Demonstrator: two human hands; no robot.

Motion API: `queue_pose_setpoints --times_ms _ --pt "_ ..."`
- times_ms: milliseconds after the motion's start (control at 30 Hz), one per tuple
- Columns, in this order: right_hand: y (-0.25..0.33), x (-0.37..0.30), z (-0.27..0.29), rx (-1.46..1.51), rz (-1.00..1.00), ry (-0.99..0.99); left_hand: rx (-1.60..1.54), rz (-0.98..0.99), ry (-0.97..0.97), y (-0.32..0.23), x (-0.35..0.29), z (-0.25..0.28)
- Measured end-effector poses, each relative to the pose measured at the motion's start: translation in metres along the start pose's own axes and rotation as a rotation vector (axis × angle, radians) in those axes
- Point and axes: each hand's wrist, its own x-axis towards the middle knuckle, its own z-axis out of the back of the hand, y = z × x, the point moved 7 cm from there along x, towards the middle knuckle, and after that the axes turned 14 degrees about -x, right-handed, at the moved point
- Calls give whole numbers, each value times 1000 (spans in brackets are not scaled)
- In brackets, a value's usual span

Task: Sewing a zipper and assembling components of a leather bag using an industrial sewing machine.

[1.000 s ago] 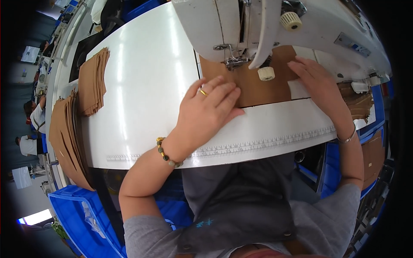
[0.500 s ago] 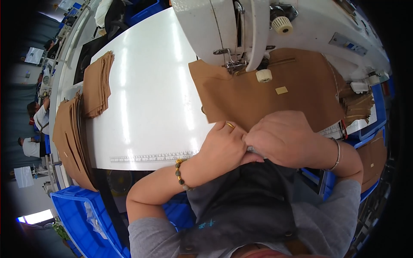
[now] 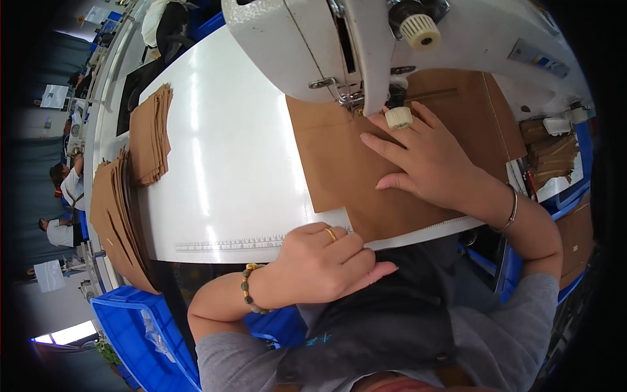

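A brown fabric panel [image 3: 326,157] lies across the white machine table, its far part under the presser foot [image 3: 353,101] of a white sewing machine [image 3: 287,46]. My right hand [image 3: 424,153] rests on the panel with fingers spread, the fingertips close beside the presser foot and a cream knob [image 3: 399,117]. At the table's near edge my left hand [image 3: 323,261] is curled, just off the panel's near left corner, thumb pointing right. Its back faces up, so whatever the fingers may hold is hidden.
Stacks of brown fabric pieces [image 3: 150,134] lie on the table's left side. A printed ruler strip [image 3: 228,243] runs along the near edge. Blue bins [image 3: 140,333] stand below left; more brown pieces [image 3: 552,157] lie at far right. Other people [image 3: 62,232] sit at left.
My hands have parted from together at the near edge: the right has moved out onto the panel, the left slightly left and nearer. The panel's near edge lies closer to me.
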Motion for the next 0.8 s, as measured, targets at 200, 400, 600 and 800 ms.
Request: queue_pose_setpoints --times_ms 200,400,600,800 --pt "-3 14 6 12 43 -13 274 277 -100 72 30 1" --pt "-1 17 9 -8 9 -25 253 332 -61 88 23 -16" --pt "-3 16 11 -9 -18 -91 255 333 -48 91 26 -15" --pt "-8 19 3 37 -35 -11 250 329 -53 96 30 -13"
